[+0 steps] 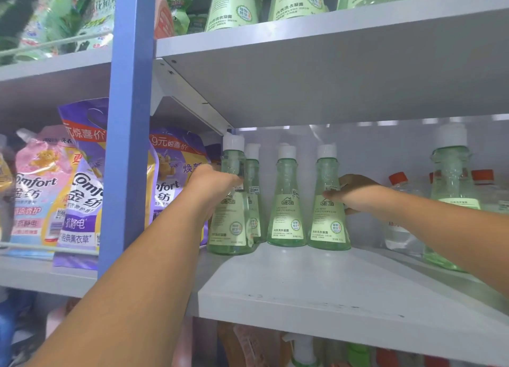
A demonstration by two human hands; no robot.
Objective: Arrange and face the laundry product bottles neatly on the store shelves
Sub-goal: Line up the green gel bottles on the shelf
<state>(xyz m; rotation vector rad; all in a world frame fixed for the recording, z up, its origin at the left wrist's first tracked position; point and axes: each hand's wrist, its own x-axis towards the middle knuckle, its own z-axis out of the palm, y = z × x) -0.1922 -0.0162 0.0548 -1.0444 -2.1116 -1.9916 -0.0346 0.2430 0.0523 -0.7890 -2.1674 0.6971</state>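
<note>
Left hand [212,185] is wrapped round the neck of the leftmost green detergent bottle [231,201]; right hand [355,193] grips the rightmost bottle [327,201]. Judged liquid-heavy, rigid, slick plastic; narrow waists are best gripped.

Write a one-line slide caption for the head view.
Both hands grip green bottles on a grey shelf: left hand on the leftmost bottle, right hand on another bottle.

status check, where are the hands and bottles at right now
Left hand grips leftmost green bottle. Right hand grips rightmost bottle of the row. Middle bottle upright, untouched. Shelf front bare.
</note>
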